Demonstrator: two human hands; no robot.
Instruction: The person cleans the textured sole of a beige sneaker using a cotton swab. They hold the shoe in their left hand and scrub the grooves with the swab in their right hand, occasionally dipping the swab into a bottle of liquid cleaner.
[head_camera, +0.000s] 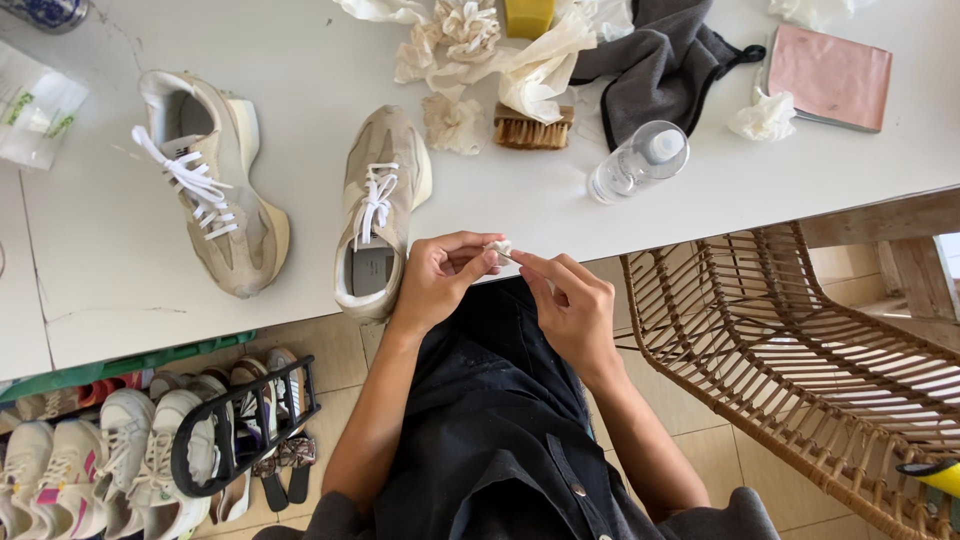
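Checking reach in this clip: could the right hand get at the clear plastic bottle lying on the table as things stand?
Probably yes. The clear plastic bottle lies on the white table just beyond the right hand, with bare tabletop between them. But that hand, with the left hand, is pinching a small white wad.

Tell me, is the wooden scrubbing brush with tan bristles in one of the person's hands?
No, the wooden scrubbing brush with tan bristles lies on the white table, while both hands pinch a small white wad.
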